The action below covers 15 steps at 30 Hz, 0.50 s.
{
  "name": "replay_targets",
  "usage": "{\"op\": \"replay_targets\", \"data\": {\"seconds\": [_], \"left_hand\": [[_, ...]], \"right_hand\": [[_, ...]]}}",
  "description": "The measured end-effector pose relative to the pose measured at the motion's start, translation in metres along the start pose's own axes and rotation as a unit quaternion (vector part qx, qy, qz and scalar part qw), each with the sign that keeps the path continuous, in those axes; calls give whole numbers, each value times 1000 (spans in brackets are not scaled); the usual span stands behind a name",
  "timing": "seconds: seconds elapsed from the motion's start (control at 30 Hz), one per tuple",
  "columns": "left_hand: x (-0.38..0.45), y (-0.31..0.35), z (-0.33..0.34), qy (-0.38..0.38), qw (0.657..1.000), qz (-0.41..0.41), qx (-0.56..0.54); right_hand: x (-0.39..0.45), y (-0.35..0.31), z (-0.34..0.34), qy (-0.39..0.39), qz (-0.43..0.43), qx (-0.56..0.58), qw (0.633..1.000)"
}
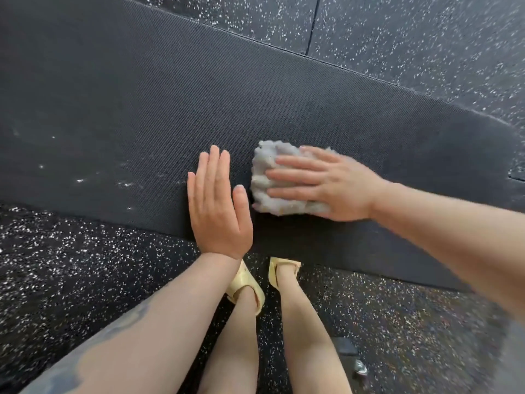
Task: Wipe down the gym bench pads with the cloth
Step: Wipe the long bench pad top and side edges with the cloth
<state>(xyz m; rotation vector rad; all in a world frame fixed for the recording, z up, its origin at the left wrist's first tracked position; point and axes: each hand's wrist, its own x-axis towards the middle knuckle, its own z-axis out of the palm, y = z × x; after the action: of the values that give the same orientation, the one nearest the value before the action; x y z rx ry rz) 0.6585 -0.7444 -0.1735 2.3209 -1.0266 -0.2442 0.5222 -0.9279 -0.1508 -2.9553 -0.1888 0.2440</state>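
Note:
A long black textured bench pad runs across the view from upper left to right. A crumpled grey fluffy cloth lies on the pad near its front edge. My right hand presses flat on the cloth, fingers spread and pointing left. My left hand rests flat on the bare pad just left of the cloth, fingers together, holding nothing. Small wet, shiny specks show on the pad to the left of my left hand.
Black rubber floor with white flecks lies beyond and in front of the pad. My legs and yellow sandals stand close to the pad's front edge. A dark metal bench foot with a bolt sits at the lower right.

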Motion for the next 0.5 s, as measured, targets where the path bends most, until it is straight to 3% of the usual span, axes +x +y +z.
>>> {"op": "replay_targets", "data": {"seconds": [0.03, 0.07, 0.1, 0.13, 0.17, 0.2, 0.23, 0.3, 0.33, 0.4, 0.43, 0.47, 0.5], "left_hand": [[0, 1, 0, 1, 1000, 0, 8], [-1, 1, 0, 3, 1000, -2, 14], [-1, 1, 0, 5, 1000, -5, 17], [-1, 2, 0, 8, 1000, -6, 15], [0, 3, 0, 13, 1000, -9, 9], [1, 4, -1, 18, 1000, -17, -5], [3, 4, -3, 21, 999, -26, -30], [4, 5, -8, 21, 995, -38, -88], [5, 5, -10, 18, 993, -37, -109], [5, 5, -15, 17, 989, -41, -139], [5, 6, -16, 22, 987, -54, -150], [5, 7, -15, 32, 985, -71, -155], [4, 7, -14, 47, 984, -91, -149]], "right_hand": [[-5, 40, -3, 2, 58, -7, 998], [-1, 73, -6, 32, 199, 16, 979], [12, 91, -8, 99, 380, 34, 919], [35, 87, -10, 143, 527, 50, 836], [60, 62, -10, 164, 603, 70, 778], [78, 29, -7, 167, 603, 78, 776], [88, -10, -2, 184, 520, 92, 829], [63, -82, 16, 119, 227, 95, 962], [37, -94, 15, 67, 101, 80, 989], [-3, -52, 11, 6, -70, 38, 997], [-10, -19, 11, 13, -88, 9, 996], [-7, 10, 9, 32, -41, -4, 999], [7, 29, 7, 68, 66, 12, 995]]}}
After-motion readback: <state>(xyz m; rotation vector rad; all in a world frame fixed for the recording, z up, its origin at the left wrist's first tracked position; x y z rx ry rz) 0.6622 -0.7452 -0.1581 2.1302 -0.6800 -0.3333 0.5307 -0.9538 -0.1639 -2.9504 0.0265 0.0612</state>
